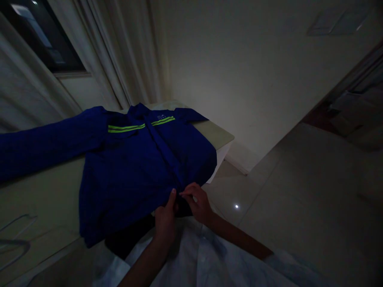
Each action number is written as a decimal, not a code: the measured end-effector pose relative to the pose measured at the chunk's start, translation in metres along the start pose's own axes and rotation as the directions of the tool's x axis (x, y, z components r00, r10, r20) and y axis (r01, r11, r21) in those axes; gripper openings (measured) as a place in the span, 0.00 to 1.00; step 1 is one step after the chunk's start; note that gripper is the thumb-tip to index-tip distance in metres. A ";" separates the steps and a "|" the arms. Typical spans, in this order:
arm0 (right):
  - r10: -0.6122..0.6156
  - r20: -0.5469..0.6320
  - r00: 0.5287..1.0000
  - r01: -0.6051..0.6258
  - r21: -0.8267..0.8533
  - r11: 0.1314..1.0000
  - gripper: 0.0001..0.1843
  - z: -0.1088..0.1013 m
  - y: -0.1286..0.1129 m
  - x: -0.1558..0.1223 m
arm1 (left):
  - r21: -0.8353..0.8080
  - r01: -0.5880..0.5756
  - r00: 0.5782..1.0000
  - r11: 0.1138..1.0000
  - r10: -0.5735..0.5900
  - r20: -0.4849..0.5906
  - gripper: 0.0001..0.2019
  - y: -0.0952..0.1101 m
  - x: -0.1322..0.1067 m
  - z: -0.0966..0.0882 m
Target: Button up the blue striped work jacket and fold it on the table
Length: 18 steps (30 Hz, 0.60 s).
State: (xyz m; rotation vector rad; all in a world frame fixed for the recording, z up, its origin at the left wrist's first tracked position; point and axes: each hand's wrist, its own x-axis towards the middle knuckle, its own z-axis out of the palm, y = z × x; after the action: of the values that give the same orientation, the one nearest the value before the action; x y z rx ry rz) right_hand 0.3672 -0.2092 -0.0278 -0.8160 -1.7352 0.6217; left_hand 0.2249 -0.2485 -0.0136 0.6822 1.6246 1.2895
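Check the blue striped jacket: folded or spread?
Spread: the jacket lies across the tabletop, chest stripes showing, one sleeve stretched out to the frame's left edge.

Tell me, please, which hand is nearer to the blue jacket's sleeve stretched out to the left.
The left. The left hand is at the jacket's lower front edge, right of the sleeve; the right hand is farther right, beside it.

dark window, upper left | pale curtains hanging beside it | plain wall behind worktop | thin hanger, lower left | shiny tiled floor, right
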 end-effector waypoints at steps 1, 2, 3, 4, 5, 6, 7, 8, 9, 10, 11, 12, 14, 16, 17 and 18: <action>-0.028 0.019 0.999 0.029 -0.019 0.999 0.10 0.000 0.000 -0.002 | -0.007 0.019 1.000 1.000 -0.019 -0.006 0.32 0.000 0.001 0.001; -0.048 0.030 0.998 0.049 -0.037 0.998 0.11 0.000 0.001 -0.004 | -0.016 0.034 0.999 0.999 -0.034 -0.009 0.33 0.000 0.001 0.002; -0.054 0.027 0.998 0.055 -0.047 0.997 0.11 0.000 0.002 -0.005 | -0.022 0.043 0.999 0.999 -0.043 -0.011 0.33 -0.001 0.001 0.001; -0.042 0.009 0.999 0.043 -0.047 0.998 0.11 -0.001 0.003 -0.005 | -0.025 0.044 0.999 0.999 -0.044 -0.004 0.33 -0.002 0.001 0.001; -0.021 -0.017 1.000 0.020 -0.039 0.999 0.11 -0.001 0.004 -0.005 | -0.026 0.044 0.999 0.999 -0.043 0.009 0.32 -0.003 0.001 0.000; -0.001 -0.039 0.999 0.000 -0.025 1.000 0.10 -0.002 0.004 -0.005 | -0.029 0.046 0.999 0.999 -0.045 0.021 0.31 -0.005 0.001 -0.001; 0.016 -0.053 0.998 -0.016 -0.012 1.000 0.09 -0.003 0.005 -0.005 | -0.038 0.053 0.998 0.998 -0.052 0.030 0.30 -0.006 0.001 -0.002; 0.022 -0.052 0.998 -0.022 -0.003 1.000 0.08 -0.003 0.005 -0.005 | -0.056 0.064 0.997 0.996 -0.062 0.038 0.29 -0.008 0.001 -0.003; 0.019 -0.040 0.999 -0.019 0.001 1.000 0.08 -0.004 0.005 -0.004 | -0.084 0.079 0.996 0.993 -0.075 0.048 0.28 -0.009 0.001 -0.002; 0.012 -0.027 1.000 -0.012 0.000 1.000 0.08 -0.004 0.004 -0.005 | -0.119 0.096 0.994 0.988 -0.090 0.059 0.26 -0.011 0.001 -0.002; 0.009 -0.015 1.000 -0.009 -0.005 1.000 0.08 -0.004 0.004 -0.005 | -0.162 0.112 0.992 0.980 -0.103 0.068 0.25 -0.013 0.001 -0.001; 0.011 -0.012 1.000 -0.011 -0.012 1.000 0.08 -0.004 0.003 -0.006 | -0.209 0.123 0.991 0.970 -0.109 0.078 0.23 -0.015 0.002 0.001; 0.025 -0.017 1.000 -0.026 -0.031 0.999 0.09 -0.004 0.003 -0.007 | -0.296 0.137 0.989 0.945 -0.112 0.098 0.20 -0.021 0.003 0.003; 0.037 -0.027 0.999 -0.038 -0.057 0.998 0.09 -0.003 0.003 -0.009 | -0.356 0.159 0.985 0.921 -0.122 0.126 0.16 -0.027 0.004 0.004; 0.038 -0.035 0.999 -0.040 -0.070 0.997 0.09 -0.003 0.004 -0.009 | -0.376 0.176 0.981 0.910 -0.129 0.148 0.14 -0.029 0.005 0.003; 0.033 -0.044 0.998 -0.037 -0.083 0.996 0.09 -0.003 0.004 -0.009 | -0.388 0.196 0.975 0.901 -0.136 0.175 0.13 -0.032 0.006 0.003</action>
State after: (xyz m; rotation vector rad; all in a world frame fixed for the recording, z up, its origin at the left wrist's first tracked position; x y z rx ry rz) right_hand 0.3724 -0.2133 -0.0356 -0.9133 -1.7206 0.5538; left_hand 0.2286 -0.2519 -0.0454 0.3616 1.2175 1.3606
